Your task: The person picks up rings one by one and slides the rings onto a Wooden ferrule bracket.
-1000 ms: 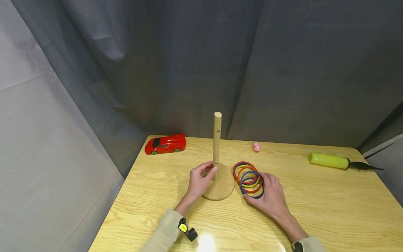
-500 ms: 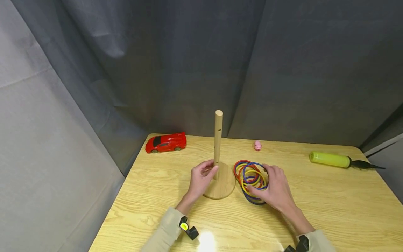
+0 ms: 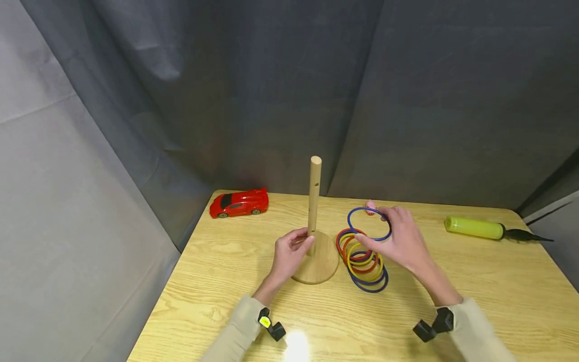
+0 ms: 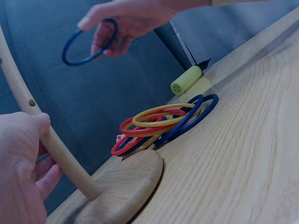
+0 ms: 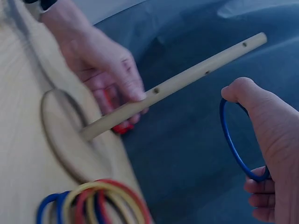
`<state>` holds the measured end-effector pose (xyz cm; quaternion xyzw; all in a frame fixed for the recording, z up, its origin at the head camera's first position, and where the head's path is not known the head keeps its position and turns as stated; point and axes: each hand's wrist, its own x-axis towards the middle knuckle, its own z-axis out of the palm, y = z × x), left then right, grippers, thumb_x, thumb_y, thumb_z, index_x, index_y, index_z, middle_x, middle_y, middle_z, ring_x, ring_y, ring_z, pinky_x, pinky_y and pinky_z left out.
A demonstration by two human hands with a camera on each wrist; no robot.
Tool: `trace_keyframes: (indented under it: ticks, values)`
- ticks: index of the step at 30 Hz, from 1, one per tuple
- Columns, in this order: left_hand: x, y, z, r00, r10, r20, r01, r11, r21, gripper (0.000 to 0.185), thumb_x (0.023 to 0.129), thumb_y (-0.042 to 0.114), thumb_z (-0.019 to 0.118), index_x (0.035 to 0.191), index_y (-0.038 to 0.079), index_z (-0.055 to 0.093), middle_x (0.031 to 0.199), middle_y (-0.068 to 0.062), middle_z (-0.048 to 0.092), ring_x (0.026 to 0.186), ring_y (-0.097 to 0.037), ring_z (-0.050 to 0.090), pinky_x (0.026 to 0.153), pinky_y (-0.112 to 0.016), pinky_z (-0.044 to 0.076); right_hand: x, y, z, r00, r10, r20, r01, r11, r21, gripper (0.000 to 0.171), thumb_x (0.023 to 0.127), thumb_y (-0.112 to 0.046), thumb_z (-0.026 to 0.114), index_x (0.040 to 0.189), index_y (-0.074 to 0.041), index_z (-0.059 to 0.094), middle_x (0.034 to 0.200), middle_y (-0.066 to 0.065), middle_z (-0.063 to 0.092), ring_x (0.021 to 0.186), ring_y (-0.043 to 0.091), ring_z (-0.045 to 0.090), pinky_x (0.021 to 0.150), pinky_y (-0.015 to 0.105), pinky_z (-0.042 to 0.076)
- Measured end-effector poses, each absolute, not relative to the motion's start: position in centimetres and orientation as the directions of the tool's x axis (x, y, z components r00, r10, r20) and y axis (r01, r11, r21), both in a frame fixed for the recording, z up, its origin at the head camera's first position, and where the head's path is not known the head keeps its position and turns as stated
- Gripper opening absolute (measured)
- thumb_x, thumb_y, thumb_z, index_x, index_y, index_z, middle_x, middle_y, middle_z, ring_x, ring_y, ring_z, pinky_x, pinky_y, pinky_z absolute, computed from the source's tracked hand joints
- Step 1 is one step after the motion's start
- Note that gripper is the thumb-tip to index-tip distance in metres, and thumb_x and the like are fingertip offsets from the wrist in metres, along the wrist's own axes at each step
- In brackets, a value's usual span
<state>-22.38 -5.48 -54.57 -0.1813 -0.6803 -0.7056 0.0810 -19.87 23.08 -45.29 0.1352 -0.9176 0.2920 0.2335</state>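
Note:
A wooden stand with a round base point(image 3: 323, 266) and an upright peg point(image 3: 314, 196) stands on the table. My left hand point(image 3: 289, 254) grips the lower part of the peg between thumb and fingers. To its right my right hand point(image 3: 402, 241) holds a blue ring point(image 4: 70, 44) by its edge, raised above the table. Beneath it lies a loose pile of red, yellow and blue rings point(image 3: 364, 271), right beside the base. The peg has small holes along its side and no ring on it.
Toward the back left of the table sits a red toy car point(image 3: 239, 203). A small pink pig figure point(image 3: 370, 205) is partly behind the blue ring. A yellow-green hand pump point(image 3: 475, 227) with a black nozzle lies at the back right. Grey curtains hang behind the table.
My right hand has lifted the blue ring off the pile, upward and slightly away from me. The pile has shifted a little. My left hand keeps its grip on the peg.

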Motion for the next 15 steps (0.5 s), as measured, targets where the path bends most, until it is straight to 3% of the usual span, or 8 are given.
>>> trace_keyframes:
  ticks: [15]
  values:
    - [-22.4, -5.5, -54.5, -0.92, 0.13, 0.369, 0.363, -0.063, 0.93, 0.027, 0.097, 0.002, 0.072, 0.122, -0.01, 0.071, 0.115, -0.027, 0.073, 0.107, -0.044, 0.071, 0.09, -0.035, 0.063, -21.3, 21.5, -37.6, -0.837, -0.112, 0.536, -0.439, 0.723, -0.534, 0.062, 0.075, -0.041, 0.089, 0.119, -0.002, 0.068, 0.1, 0.011, 0.06, 0.098, 0.026, 0.046, 0.078, 0.039, 0.035]
